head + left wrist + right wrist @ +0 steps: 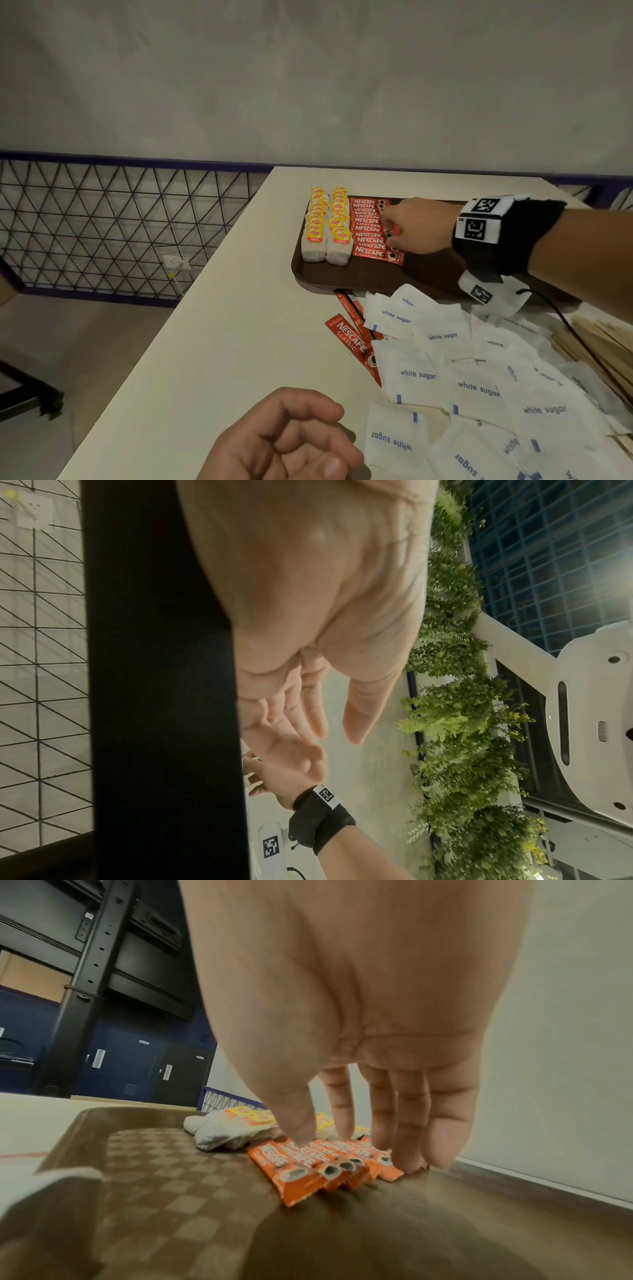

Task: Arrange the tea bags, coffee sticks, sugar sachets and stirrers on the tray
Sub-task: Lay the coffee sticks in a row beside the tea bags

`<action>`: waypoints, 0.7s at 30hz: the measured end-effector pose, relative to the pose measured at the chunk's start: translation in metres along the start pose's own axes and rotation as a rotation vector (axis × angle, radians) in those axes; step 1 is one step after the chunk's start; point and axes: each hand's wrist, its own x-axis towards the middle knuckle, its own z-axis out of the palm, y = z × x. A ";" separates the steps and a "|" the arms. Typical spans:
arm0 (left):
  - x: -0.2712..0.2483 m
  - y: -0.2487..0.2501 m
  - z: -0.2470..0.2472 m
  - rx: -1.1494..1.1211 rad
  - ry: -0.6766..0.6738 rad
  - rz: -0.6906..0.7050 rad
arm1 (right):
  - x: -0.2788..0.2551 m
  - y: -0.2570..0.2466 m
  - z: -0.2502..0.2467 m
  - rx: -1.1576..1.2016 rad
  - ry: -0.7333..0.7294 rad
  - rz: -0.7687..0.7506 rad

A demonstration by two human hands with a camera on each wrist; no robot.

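Note:
A brown tray (342, 279) lies on the white table. On its left part stand two rows of yellow-tagged tea bags (325, 228), and a row of red coffee sticks (366, 229) lies beside them. My right hand (390, 229) reaches over the tray with straight fingers, and the fingertips (407, 1161) rest on the right ends of the coffee sticks (308, 1164) without gripping any. The tea bags (232, 1130) lie just behind them. Near the table's front edge my left hand (308, 431) hovers loosely curled and holds nothing; the left wrist view shows its palm and relaxed fingers (315, 718).
White sugar sachets (479, 380) lie in a loose pile in front of the tray. A few loose coffee sticks (352, 342) sit at the pile's left edge, and wooden stirrers (596, 342) lie at the far right. A black cable (568, 329) trails from my right wrist. The table edge (205, 291) runs diagonally on the left.

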 end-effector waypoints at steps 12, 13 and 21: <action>0.001 -0.002 0.000 0.006 0.035 -0.005 | -0.007 0.003 0.007 0.026 -0.018 -0.047; 0.001 -0.002 0.000 0.004 0.041 -0.002 | -0.006 0.003 0.007 0.022 -0.018 -0.045; 0.001 -0.005 0.000 0.006 0.049 0.029 | 0.000 0.006 0.009 0.010 -0.015 -0.033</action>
